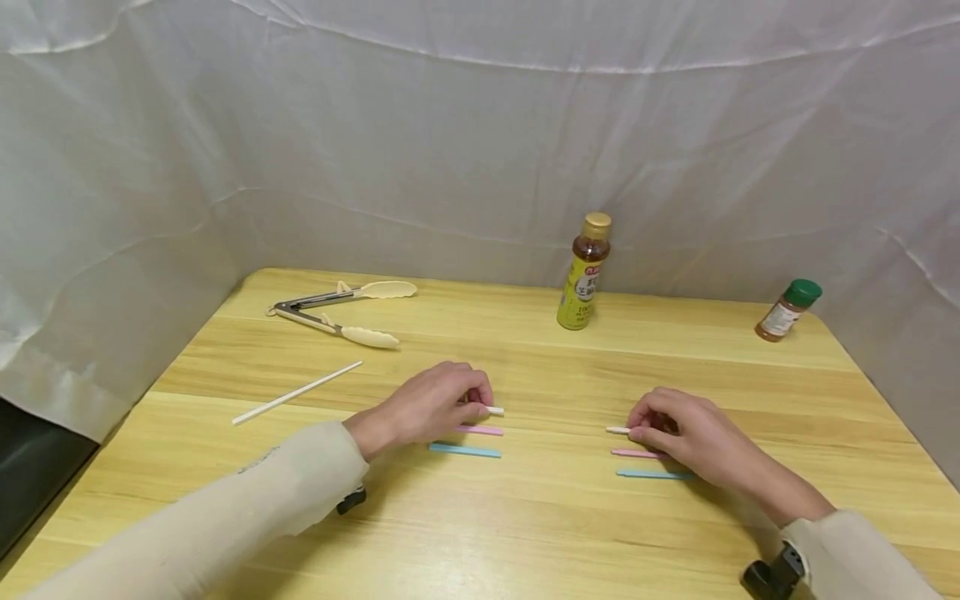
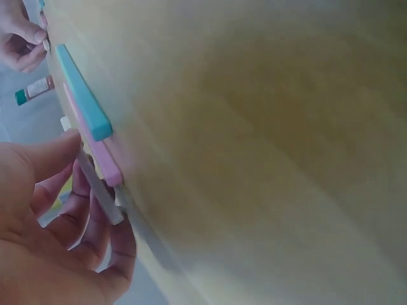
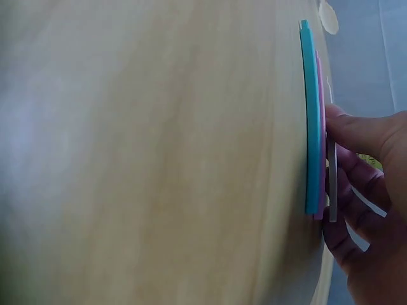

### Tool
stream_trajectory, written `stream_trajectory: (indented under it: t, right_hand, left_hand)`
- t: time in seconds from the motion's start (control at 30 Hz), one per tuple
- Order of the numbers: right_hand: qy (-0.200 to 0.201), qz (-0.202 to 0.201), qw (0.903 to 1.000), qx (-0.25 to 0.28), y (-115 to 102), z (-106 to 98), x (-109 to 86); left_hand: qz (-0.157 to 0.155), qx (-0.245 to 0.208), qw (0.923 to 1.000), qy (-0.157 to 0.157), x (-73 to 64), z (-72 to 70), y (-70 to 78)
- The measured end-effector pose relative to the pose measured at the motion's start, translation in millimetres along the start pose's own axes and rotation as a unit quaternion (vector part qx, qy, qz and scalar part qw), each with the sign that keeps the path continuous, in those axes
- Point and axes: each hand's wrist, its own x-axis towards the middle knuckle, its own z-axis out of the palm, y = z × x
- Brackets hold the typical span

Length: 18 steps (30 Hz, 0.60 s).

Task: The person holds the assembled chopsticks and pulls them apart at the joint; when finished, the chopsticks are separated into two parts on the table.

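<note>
With thumb and fingertips, my left hand (image 1: 431, 406) pinches a short white stick (image 2: 107, 202), whose end shows past the fingers in the head view. Just nearer to me on the table lie a pink stick (image 1: 482, 430) and a light blue stick (image 1: 465, 451), roughly parallel. My right hand (image 1: 693, 433) pinches another short white stick (image 3: 332, 181) beside a second pink stick (image 1: 636, 453) and a second blue stick (image 1: 652, 474). This blue stick has a narrower tip at one end. Fingers hide part of both white sticks.
Opened tongs (image 1: 303, 320) with cream tips lie at the back left. A long white stick (image 1: 296, 393) lies slanted in front of them. An oil bottle (image 1: 581, 287) stands at the back, and a green-capped jar (image 1: 782, 320) at the back right. A pale curtain (image 1: 480, 167) surrounds the table.
</note>
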Motion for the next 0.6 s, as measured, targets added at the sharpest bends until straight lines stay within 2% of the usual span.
stream_trajectory:
  t: [0.6]
  right_hand:
    - [-0.02,-0.003,0.9996,0.021,4.0,1.0,0.6]
  left_hand:
    - [-0.032,-0.017,0.9993,0.0,1.9,4.9,2.8]
